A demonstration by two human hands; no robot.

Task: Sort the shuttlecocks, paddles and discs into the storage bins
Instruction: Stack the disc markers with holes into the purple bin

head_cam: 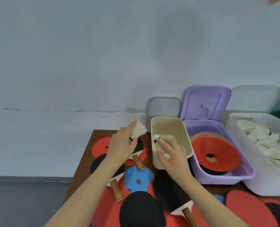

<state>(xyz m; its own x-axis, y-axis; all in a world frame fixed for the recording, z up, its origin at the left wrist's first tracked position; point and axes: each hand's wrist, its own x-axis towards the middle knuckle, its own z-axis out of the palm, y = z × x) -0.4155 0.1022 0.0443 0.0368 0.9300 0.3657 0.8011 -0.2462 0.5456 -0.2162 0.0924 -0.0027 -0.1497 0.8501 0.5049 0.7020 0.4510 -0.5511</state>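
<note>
Brown table [83,163] against a pale grey-blue wall [103,54], darker grey floor [24,202] off to the left of the left forearm. Littered under and between both arms with red discs [100,147], a blue disc [138,179] and black-faced paddles [141,210] with wooden handles. Left hand [121,145] curled round a white shuttlecock [138,131] — feathers fanned up and to the right past the fingertips, dark band at the cork against the palm. Just right of that hand, a cream bin [187,136], with a clear lid [163,106] propped against the wall behind. Right hand [172,157] over the near-left corner of the cream bin, fingers closed on a second shuttlecock [159,145] — white cork with a black band pointing up and left, feathers hidden under the fingers. Right of the right hand, touching the cream bin, a purple bin [244,164] with lid raised and a stack of red discs [214,154] inside, tilted. Farthest right, a translucent white bin [234,126] heaped with white shuttlecocks [263,138].
</note>
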